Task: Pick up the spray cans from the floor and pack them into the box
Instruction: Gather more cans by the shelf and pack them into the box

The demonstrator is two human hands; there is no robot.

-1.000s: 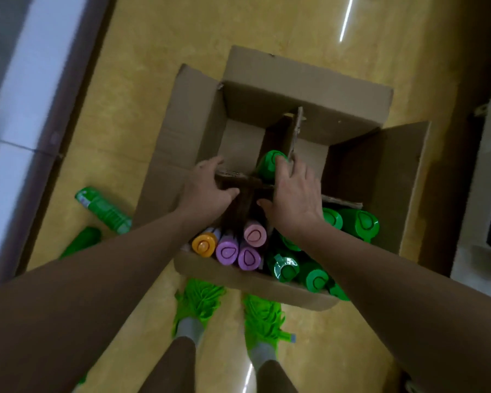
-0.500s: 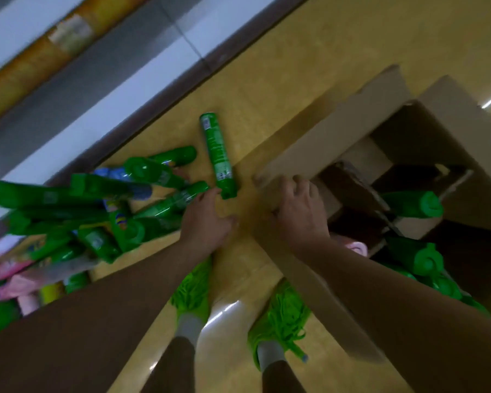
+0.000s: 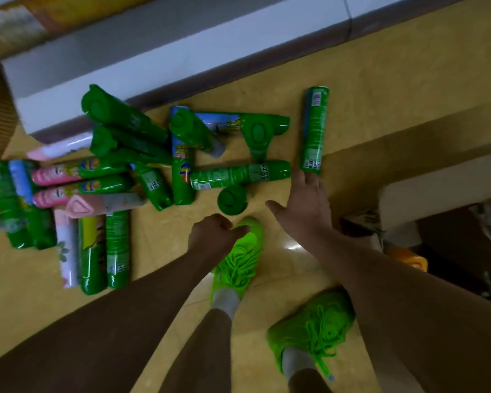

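Observation:
Several spray cans, mostly green with some pink, lie in a heap (image 3: 131, 165) on the yellow floor. One green can (image 3: 313, 129) lies apart at the right. My right hand (image 3: 304, 205) is spread flat, its fingertips at that can's near end. Another green can (image 3: 240, 175) lies crosswise to the left of those fingers. A green-capped can (image 3: 232, 200) points up at me, just beyond my left hand (image 3: 210, 236), whose fingers are curled with nothing in them. The cardboard box (image 3: 437, 180) is at the right edge, with an orange cap (image 3: 406, 258) showing inside.
A white and grey ledge (image 3: 182, 52) runs along the far side behind the cans. My bright green shoes (image 3: 238, 256) stand on the floor below my hands. A box flap (image 3: 425, 129) sticks out toward the cans.
My view has swung left from the box to the can pile. My right hand left the box flap and reached to the lone green can; my left hand pulled back and curled.

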